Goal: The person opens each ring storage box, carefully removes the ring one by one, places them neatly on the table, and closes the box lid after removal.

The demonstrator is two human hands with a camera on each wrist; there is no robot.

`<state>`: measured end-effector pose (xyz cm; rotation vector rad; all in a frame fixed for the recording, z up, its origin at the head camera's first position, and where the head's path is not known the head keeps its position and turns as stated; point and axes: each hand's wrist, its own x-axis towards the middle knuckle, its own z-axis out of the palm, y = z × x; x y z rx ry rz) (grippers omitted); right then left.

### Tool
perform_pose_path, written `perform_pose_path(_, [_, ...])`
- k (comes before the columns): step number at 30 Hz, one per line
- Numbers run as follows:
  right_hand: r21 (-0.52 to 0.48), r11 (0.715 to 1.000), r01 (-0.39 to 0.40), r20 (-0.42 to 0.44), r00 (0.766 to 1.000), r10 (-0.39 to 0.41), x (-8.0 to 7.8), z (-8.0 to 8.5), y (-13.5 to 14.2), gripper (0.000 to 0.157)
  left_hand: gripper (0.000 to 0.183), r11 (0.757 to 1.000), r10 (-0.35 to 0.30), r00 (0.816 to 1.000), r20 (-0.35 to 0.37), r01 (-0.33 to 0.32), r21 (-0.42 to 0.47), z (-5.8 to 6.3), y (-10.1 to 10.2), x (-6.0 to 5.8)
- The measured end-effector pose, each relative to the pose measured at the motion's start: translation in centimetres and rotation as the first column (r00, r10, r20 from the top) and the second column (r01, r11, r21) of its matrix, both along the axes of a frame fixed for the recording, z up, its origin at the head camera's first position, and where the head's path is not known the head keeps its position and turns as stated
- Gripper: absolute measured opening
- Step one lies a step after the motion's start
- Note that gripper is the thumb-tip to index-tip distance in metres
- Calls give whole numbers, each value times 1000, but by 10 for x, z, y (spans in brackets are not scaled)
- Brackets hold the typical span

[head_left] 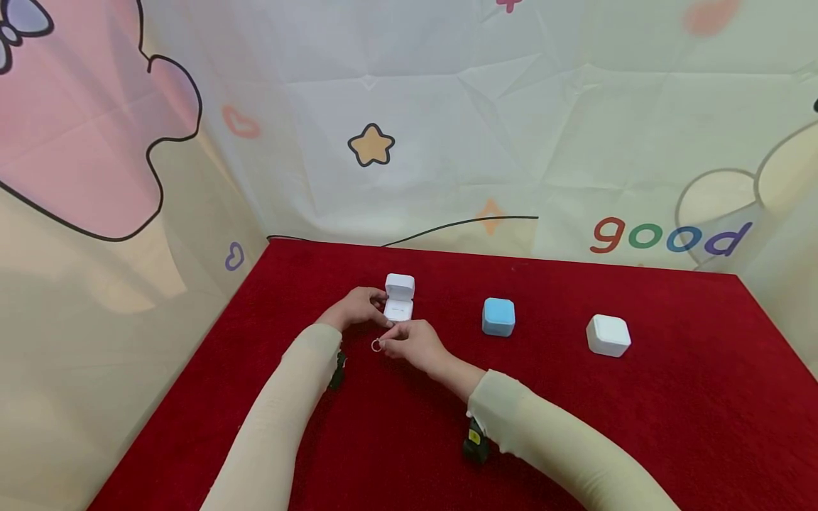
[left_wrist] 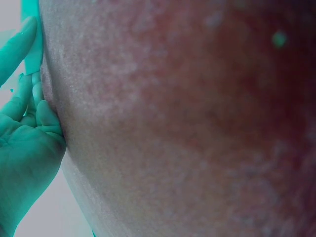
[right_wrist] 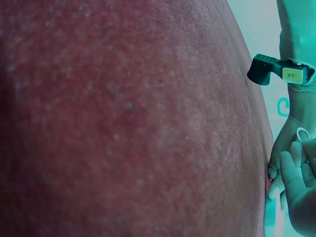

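Note:
A white ring box (head_left: 400, 282) stands with its lid raised at the far left of the red cloth. My left hand (head_left: 356, 307) holds it from the left side, thumb by its front edge. The left wrist view shows that hand (left_wrist: 29, 153) with thumb and fingers at the box (left_wrist: 32, 52). Just in front of the box, my right hand (head_left: 420, 345) pinches a thin ring (head_left: 373, 345) between thumb and fingertips. The ring (right_wrist: 298, 131) also appears above the right hand's fingers in the right wrist view, in front of the left hand.
A closed light blue box (head_left: 498, 317) sits right of the hands, and a closed white box (head_left: 608, 336) farther right. Red cloth (head_left: 383, 440) covers the table. Behind it hangs a printed backdrop (head_left: 447, 142).

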<state>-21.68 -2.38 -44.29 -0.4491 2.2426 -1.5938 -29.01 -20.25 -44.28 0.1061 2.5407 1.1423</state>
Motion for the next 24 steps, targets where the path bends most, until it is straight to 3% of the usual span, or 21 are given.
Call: perform_pose_path(24, [19, 999, -26, 74, 997, 25, 4, -8, -3, 16, 67, 1000, 3, 1000, 9, -3, -4, -2, 0, -2])
